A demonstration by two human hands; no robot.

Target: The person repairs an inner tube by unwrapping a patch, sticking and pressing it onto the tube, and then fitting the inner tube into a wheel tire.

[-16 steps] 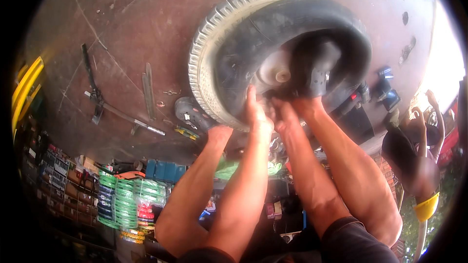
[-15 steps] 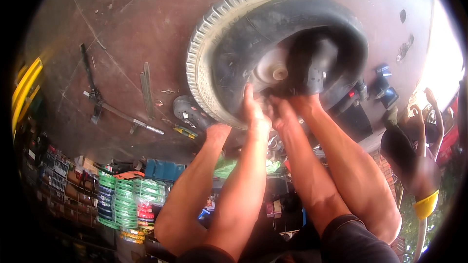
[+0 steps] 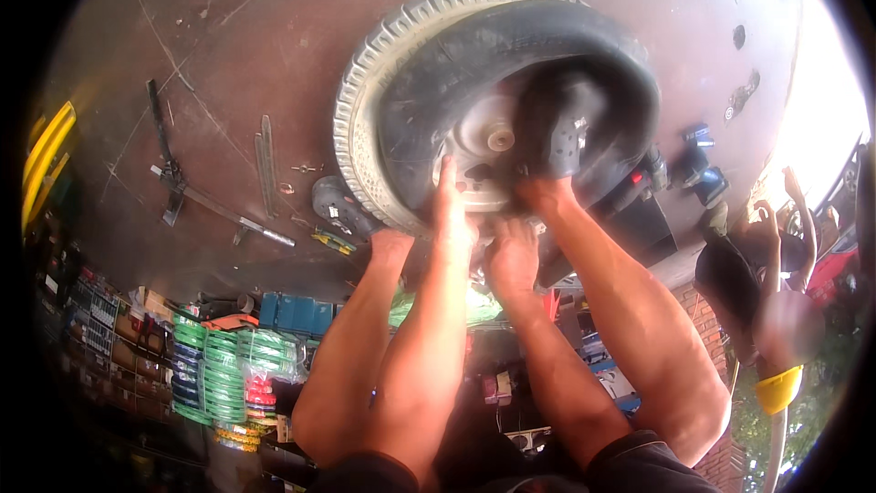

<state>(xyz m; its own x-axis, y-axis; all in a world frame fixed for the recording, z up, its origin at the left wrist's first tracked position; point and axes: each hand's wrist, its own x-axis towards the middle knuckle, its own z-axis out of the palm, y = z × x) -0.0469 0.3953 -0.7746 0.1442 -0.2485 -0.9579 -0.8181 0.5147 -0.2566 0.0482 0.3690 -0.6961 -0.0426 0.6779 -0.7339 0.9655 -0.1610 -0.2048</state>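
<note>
A treaded tyre [image 3: 359,110] lies in front of me around a pale metal wheel rim [image 3: 467,132]. Smooth black rubber [image 3: 411,91] bulges inside it, perhaps an inner tube. At the near side my left hand [image 3: 453,215] is closed on the tyre, one digit stretched up toward the rim and the other fingers mostly hidden. To its right, my right hand [image 3: 513,260] has its fingers bent against the tyre's near edge. My right foot, in a black clog [image 3: 568,141], presses inside the wheel. The left foot's dark clog [image 3: 336,201] stands beside the tyre.
On the floor to the left lie a long-handled metal tool [image 3: 219,205], flat metal bars [image 3: 265,164] and yellow-handled pliers [image 3: 333,241]. Dark tools with blue parts [image 3: 703,169] are at the right. Wrapped green coils [image 3: 224,370] stand lower left. Another person [image 3: 757,265] is at the far right.
My right hand has drawn back from beside the left hand to the tyre's near edge, and the two hands are farther apart. The whole view has shifted slightly.
</note>
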